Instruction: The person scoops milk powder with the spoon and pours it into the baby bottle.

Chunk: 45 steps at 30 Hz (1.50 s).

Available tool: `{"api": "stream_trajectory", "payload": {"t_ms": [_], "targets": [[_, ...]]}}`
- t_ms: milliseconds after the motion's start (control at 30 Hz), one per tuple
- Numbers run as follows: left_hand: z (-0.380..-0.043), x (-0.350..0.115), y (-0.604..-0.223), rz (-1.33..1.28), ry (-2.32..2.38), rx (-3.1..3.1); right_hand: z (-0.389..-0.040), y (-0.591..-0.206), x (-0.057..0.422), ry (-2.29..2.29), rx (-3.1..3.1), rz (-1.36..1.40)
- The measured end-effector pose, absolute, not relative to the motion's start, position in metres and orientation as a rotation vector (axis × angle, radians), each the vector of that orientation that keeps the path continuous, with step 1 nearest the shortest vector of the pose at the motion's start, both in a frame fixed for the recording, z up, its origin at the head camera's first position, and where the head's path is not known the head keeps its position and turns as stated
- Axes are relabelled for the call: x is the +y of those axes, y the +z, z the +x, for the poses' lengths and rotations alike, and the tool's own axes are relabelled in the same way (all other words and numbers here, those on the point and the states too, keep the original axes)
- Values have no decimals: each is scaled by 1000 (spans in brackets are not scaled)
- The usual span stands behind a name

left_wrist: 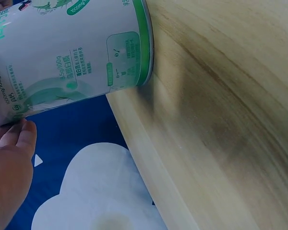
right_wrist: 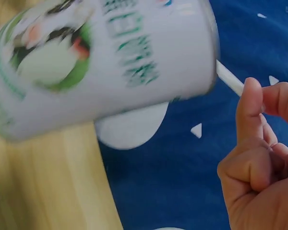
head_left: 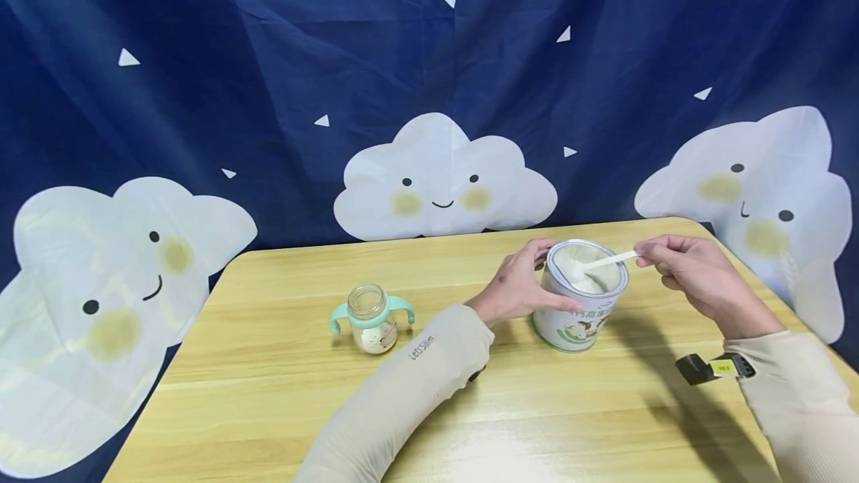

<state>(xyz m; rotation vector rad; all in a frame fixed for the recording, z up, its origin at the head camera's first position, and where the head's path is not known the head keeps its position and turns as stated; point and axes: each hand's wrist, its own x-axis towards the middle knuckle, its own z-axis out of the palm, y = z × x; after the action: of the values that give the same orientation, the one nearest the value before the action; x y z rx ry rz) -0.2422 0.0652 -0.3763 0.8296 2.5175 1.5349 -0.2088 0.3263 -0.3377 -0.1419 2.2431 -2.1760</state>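
1 slim scoop (head_left: 609,260), powder (head_left: 587,285), cylindrical can (head_left: 570,323)

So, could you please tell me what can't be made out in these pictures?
- Scoop: right wrist view, far end hidden by the can.
- Print on the can: right wrist view, blurred.
- Can's top: left wrist view, cut off by the left edge.
- Left hand: head view, finger ends hidden behind the can.
- Bottle: head view, its picture too small.

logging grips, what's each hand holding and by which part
Right hand: the white scoop, by its handle's end. Left hand: the can, by its upper side.
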Motion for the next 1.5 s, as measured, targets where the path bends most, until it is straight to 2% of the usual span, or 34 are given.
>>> {"api": "stream_trajectory", "payload": {"t_ms": [767,1500], "targets": [[-240,63,-375,816,1538,2498,-208,-343,333,-2252,2135,-185],[-240,39,-367,805,1558,2469,-209,-319,335,-2380,1940,-232]]}}
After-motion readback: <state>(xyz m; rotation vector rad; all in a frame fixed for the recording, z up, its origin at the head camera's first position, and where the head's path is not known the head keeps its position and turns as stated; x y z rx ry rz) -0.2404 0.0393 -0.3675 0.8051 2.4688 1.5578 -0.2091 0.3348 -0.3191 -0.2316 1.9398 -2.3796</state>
